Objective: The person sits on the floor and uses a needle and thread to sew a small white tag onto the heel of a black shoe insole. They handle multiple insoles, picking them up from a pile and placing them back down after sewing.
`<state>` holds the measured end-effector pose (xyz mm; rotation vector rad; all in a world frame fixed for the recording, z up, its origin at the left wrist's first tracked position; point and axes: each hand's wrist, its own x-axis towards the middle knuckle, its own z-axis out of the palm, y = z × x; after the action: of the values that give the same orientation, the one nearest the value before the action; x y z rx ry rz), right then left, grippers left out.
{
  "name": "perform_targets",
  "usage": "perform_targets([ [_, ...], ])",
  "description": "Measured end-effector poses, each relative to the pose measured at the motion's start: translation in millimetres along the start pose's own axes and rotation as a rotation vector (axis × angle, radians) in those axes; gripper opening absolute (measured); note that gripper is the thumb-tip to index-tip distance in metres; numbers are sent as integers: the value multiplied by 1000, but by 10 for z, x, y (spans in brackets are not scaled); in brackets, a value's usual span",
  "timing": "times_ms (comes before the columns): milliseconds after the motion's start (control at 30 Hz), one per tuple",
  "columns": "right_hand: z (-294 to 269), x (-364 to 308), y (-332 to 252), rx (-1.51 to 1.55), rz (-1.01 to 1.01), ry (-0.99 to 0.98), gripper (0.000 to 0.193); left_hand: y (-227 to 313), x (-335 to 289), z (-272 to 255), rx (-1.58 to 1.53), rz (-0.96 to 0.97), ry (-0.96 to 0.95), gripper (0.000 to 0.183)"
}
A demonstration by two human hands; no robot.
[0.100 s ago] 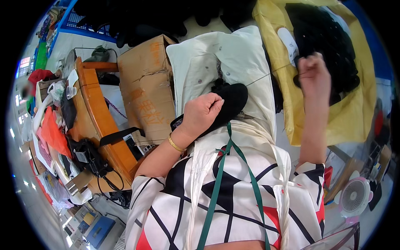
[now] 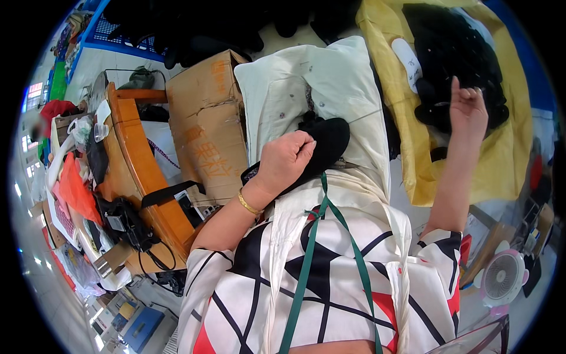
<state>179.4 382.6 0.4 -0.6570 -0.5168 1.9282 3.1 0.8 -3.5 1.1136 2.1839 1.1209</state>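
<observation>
My left hand [image 2: 286, 158] is closed around a black cloth shoe [image 2: 330, 141], held over the white cloth on my lap. Its fingers hide part of the shoe, whose opening edge shows a patterned lining near the wrist. From the shoe a thin thread [image 2: 377, 112] stretches to the right, toward my raised right hand [image 2: 469, 106]. That hand is above the yellow sack, index finger pointing up and the other fingers curled in, seemingly gripping the thread's end. Whether a needle is in it is too small to tell.
Black pieces [image 2: 460, 53] and a white sole-shaped piece [image 2: 407, 65] lie in the yellow sack [image 2: 407, 159]. On the left stand a cardboard box [image 2: 206, 130] and a wooden chair [image 2: 132, 153] with a black bag [image 2: 127, 221]. A fan [image 2: 503, 274] stands at lower right.
My right hand has moved to the right and slightly down, away from the shoe, and its index finger now points up. My left hand and the shoe have hardly moved.
</observation>
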Motion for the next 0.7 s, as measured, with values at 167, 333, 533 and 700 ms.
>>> perform_targets([
  [167, -207, 57, -56, -106, -168, 138, 19, -14, 11, 34, 288, 246, 103, 6],
  [333, -289, 78, -69, -126, -182, 115, 17, -84, 15, 30, 636, 550, 142, 3],
  [533, -9, 21, -387, -121, -194, -127, 14, -106, 130, -4, 646, 471, 107, 5],
  [700, 488, -138, -783, -152, -180, -339, 16, -103, 225, 7, 364, 299, 85, 11],
])
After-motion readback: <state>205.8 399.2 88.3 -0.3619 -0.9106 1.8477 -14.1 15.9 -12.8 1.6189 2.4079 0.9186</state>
